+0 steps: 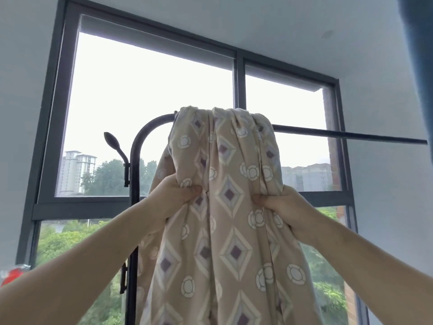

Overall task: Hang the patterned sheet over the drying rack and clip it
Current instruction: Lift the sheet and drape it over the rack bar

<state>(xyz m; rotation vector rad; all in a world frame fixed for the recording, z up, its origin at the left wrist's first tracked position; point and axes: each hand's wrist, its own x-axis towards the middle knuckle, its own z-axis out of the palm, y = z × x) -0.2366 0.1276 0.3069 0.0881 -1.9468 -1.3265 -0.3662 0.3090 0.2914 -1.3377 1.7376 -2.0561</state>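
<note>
The patterned sheet [225, 184] is already draped, bunched, over the drying rack bar [346, 135] above both hands; left hand [173, 195] and right hand [283, 205] each pinch its folds. Spreading and clipping remain; no clip shows.

Rack bar [351, 136] bare and open right of bunched sheet [225, 184]; left side tight, curved post [134, 160] with hook [117, 146] just beside cloth. Window [150, 109] behind.

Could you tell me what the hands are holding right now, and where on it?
Both hands, left hand and right hand, pinch the patterned sheet on its front hanging side, below the rack bar.
</note>
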